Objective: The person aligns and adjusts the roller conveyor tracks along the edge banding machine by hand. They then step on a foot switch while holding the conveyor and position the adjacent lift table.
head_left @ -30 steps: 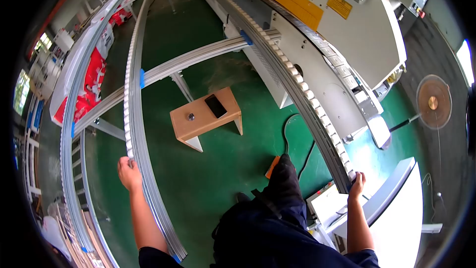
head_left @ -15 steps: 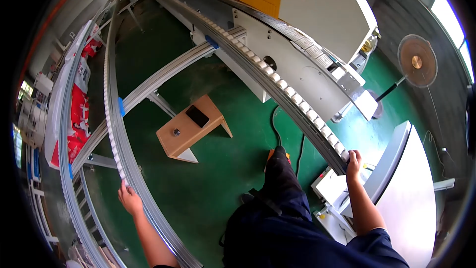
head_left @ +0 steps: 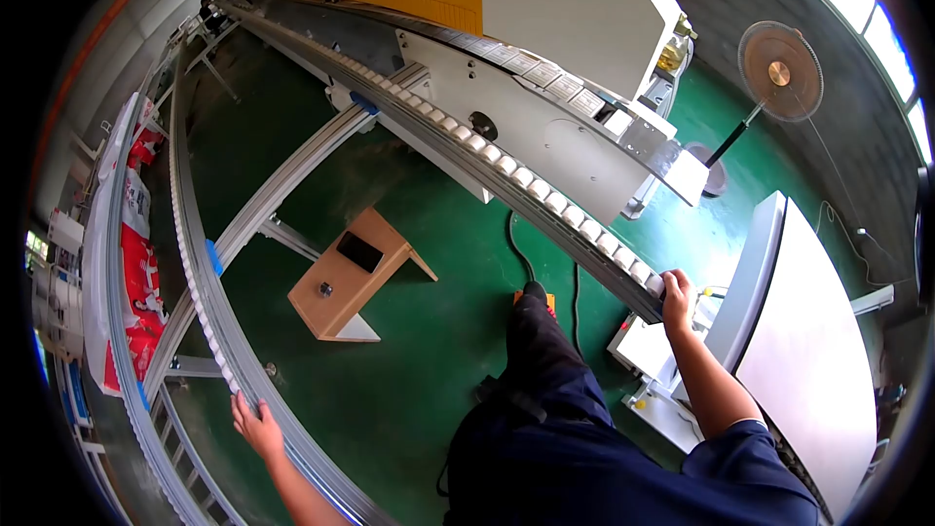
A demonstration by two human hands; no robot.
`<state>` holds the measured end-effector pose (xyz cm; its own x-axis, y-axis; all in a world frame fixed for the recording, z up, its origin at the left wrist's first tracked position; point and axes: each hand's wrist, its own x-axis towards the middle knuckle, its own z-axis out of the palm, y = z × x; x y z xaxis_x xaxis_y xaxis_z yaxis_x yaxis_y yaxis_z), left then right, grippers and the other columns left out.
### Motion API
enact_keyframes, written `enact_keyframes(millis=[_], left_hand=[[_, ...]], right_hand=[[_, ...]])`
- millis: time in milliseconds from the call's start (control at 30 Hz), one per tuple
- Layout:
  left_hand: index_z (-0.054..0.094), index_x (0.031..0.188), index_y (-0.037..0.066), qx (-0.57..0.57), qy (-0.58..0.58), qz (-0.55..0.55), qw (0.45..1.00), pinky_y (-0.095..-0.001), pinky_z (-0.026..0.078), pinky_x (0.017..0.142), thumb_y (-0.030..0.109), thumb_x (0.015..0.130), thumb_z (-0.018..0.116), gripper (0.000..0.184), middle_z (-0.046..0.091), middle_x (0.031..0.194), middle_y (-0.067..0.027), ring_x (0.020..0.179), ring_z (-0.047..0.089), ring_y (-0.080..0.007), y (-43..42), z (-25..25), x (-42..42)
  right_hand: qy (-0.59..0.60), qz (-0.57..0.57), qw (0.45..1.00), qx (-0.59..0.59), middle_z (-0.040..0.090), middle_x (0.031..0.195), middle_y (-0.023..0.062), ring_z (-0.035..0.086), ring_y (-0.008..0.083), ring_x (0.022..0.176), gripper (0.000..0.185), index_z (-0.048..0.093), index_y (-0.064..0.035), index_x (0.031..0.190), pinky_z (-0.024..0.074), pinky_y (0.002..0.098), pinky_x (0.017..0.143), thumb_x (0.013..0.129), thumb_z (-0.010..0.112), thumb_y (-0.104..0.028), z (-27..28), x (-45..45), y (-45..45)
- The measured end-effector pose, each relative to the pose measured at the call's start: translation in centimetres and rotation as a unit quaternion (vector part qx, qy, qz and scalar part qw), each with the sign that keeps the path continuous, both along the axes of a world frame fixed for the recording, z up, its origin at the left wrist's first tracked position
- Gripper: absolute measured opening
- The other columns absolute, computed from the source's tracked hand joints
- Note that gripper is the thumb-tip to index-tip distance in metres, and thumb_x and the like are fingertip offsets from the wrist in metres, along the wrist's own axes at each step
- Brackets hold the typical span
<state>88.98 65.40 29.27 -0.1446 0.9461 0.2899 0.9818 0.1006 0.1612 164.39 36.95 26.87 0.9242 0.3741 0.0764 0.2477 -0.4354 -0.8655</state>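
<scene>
My right hand [head_left: 679,300] is closed round the near end of a metal rail [head_left: 545,217] with a row of white rollers [head_left: 523,177] along it. Over to the left, my left hand [head_left: 258,426] lies with its fingers apart against the side of a second roller rail [head_left: 229,339], touching its edge. Between the two rails, a crossbar [head_left: 282,180] joins them, with blue pieces at the joints. The underside of each hand is hidden.
A brown slanted stand [head_left: 343,284] holding a dark phone [head_left: 361,252] is on the green floor between the rails. Beyond the right rail stands a large white machine [head_left: 584,19]. At right are a round fan [head_left: 779,74] and a white curved panel [head_left: 804,351].
The view has shifted, so the machine and rails appear further left. My left hand's fingers have spread against its rail. My right hand stays at the right rail's end.
</scene>
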Motion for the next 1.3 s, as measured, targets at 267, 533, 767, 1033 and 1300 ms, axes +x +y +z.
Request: enact_keyframes(millis=[267, 533, 767, 1033, 1300], left_hand=[[0.045, 0.147, 0.011, -0.024, -0.014, 0.001, 1.0, -0.0505, 0.032, 0.112, 0.024, 0.094, 0.06, 0.057, 0.042, 0.154, -0.0118, 0.133, 0.045, -0.0406, 0.2, 0.5, 0.6], [0.044, 0.149, 0.009, -0.032, 0.006, 0.005, 0.999, -0.0485, 0.033, 0.113, 0.022, 0.093, 0.061, 0.06, 0.04, 0.157, -0.0119, 0.134, 0.044, -0.0396, 0.3, 0.8, 1.1], [0.04, 0.152, 0.013, -0.069, 0.001, 0.027, 0.997, -0.0498, 0.025, 0.12, 0.026, 0.092, 0.062, 0.065, 0.032, 0.162, -0.0124, 0.144, 0.037, -0.0349, 0.8, 1.2, 1.4], [0.038, 0.154, 0.017, -0.065, 0.004, 0.041, 0.997, -0.0491, 0.027, 0.119, 0.026, 0.092, 0.063, 0.067, 0.03, 0.162, -0.0123, 0.143, 0.037, -0.0365, 1.5, 0.7, 1.1], [0.039, 0.154, 0.019, -0.053, -0.001, 0.033, 0.998, -0.0501, 0.034, 0.113, 0.026, 0.091, 0.064, 0.068, 0.033, 0.161, -0.014, 0.134, 0.043, -0.044, 1.2, 0.6, 1.1]], right_hand=[[0.008, -0.002, 1.0, -0.007, 0.058, 0.066, 0.0052, 0.052, 0.0128, 0.064, 0.027, 0.066, 0.0003, 0.085, 0.042, 0.0305, 0.06, 0.092, 0.056, -0.024, 0.7, -0.4, 0.2], [0.005, 0.002, 1.0, 0.005, 0.057, 0.066, 0.0042, 0.05, 0.0118, 0.064, 0.027, 0.066, 0.0021, 0.084, 0.0399, 0.0297, 0.06, 0.093, 0.055, -0.021, 0.4, -0.3, 0.2], [-0.003, 0.009, 1.0, 0.004, 0.058, 0.067, 0.0057, 0.05, 0.0132, 0.064, 0.027, 0.066, 0.0028, 0.084, 0.0406, 0.0307, 0.06, 0.092, 0.055, -0.021, 0.5, -0.3, 0.2], [-0.008, 0.008, 1.0, 0.002, 0.057, 0.066, 0.0072, 0.051, 0.0146, 0.064, 0.028, 0.065, 0.0022, 0.084, 0.0417, 0.0321, 0.061, 0.091, 0.055, -0.023, 0.2, -0.1, 0.2], [0.014, 0.008, 1.0, 0.015, 0.058, 0.067, 0.006, 0.05, 0.014, 0.065, 0.027, 0.066, 0.0031, 0.084, 0.0408, 0.0312, 0.061, 0.092, 0.055, -0.02, 1.1, -0.6, 0.5]])
